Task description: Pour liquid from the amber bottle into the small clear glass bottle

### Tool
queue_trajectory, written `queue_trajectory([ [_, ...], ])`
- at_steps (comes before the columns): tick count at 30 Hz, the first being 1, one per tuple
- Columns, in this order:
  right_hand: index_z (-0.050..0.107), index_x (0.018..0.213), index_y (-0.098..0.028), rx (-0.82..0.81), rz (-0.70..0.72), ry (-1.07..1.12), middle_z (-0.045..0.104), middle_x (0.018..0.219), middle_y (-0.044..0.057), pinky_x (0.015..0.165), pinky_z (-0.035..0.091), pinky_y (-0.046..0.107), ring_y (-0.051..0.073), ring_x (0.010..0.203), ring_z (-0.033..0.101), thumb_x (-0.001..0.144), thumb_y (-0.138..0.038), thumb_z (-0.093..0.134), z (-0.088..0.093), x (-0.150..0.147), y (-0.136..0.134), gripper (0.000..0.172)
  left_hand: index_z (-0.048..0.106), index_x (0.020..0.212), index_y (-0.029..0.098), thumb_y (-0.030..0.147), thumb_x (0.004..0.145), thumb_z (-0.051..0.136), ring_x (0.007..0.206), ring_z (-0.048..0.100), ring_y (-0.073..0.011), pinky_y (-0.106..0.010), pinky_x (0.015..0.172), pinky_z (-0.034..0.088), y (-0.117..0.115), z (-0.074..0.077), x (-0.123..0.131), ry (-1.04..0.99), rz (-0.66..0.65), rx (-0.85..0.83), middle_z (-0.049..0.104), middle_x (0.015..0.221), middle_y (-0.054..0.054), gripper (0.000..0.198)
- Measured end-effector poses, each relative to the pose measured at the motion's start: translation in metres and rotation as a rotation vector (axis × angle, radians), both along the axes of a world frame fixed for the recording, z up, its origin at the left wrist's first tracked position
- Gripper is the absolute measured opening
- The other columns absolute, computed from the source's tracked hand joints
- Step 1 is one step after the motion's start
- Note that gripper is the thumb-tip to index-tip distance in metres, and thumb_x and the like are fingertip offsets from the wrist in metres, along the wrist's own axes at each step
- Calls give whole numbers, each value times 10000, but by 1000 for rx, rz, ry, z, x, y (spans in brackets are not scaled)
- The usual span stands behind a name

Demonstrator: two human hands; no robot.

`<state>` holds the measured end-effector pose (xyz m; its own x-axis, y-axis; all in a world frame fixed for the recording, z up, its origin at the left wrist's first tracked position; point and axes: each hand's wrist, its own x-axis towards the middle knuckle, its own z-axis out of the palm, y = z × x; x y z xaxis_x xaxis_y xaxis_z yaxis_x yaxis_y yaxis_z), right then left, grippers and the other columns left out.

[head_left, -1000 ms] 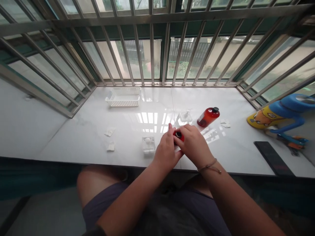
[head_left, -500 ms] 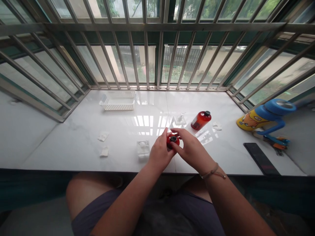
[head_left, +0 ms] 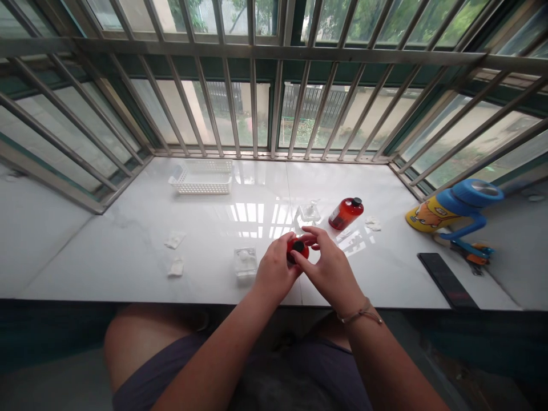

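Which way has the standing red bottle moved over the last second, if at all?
No, no visible move: the standing bottle keeps its spot right of the tile seam; the whole view shifted.

Soft daylight comes through the barred window (head_left: 274, 52) and lays white glare — window-shaped streaks — on the glossy tabletop (head_left: 128, 245) in front of it. Farther from the window, the person's lap (head_left: 160, 359) falls into dim shadow. Wide-angle distortion splays the window's outer bars and stretches the blue-and-yellow bottle (head_left: 434, 210) to its right, slightly soft.
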<state>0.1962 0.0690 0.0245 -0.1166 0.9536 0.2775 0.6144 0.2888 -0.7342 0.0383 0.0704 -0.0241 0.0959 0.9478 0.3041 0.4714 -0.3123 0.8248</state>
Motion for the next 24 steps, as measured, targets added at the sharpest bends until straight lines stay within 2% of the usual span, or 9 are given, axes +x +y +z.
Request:
queue_trajectory([
  [4,550,1432,-275,66,-22,5,688,1308,115,1036,601,531,310,1198,680,951,-310,729,-2,-2,-1,515,525,1448,249,122,865,816,1289,670,-299,-507,1125,575,0,0,0,6,-2,7,690,1394,-93,664],
  [8,539,1441,-269,56,-74,-2,704,1213,107,1007,607,541,312,1142,693,941,-339,745,-4,-3,-3,545,529,1441,255,164,890,816,1286,674,-298,-505,1117,581,0,-1,0,6,1,6,690,1394,-92,629],
  [12,517,1460,-295,-16,-20,42,720,1263,84,1044,602,525,299,1165,706,925,-329,760,-1,-4,-6,589,521,1449,265,158,861,857,1292,673,-305,-505,1116,583,-1,-2,0,11,9,-5,692,1386,-89,686],
  [16,524,1453,-286,35,-7,40,673,1352,102,1084,575,523,302,1260,656,951,-308,723,-1,-5,-7,541,500,1449,265,169,854,871,1306,670,-304,-501,1122,579,-1,-2,1,-18,16,-18,682,1407,-93,708],
  [20,543,1422,-257,82,-90,4,685,1232,111,1041,578,536,311,1181,654,968,-324,706,-5,-7,-5,486,510,1415,271,138,857,846,1292,675,-288,-489,1115,578,-2,-1,2,-28,11,-9,683,1400,-78,665],
  [24,543,1424,-256,63,-96,-22,712,1156,89,1013,588,525,295,1100,671,972,-292,679,-5,-10,-2,473,526,1391,262,132,887,800,1267,678,-284,-485,1096,580,-3,2,2,-32,18,-9,688,1381,-79,587],
])
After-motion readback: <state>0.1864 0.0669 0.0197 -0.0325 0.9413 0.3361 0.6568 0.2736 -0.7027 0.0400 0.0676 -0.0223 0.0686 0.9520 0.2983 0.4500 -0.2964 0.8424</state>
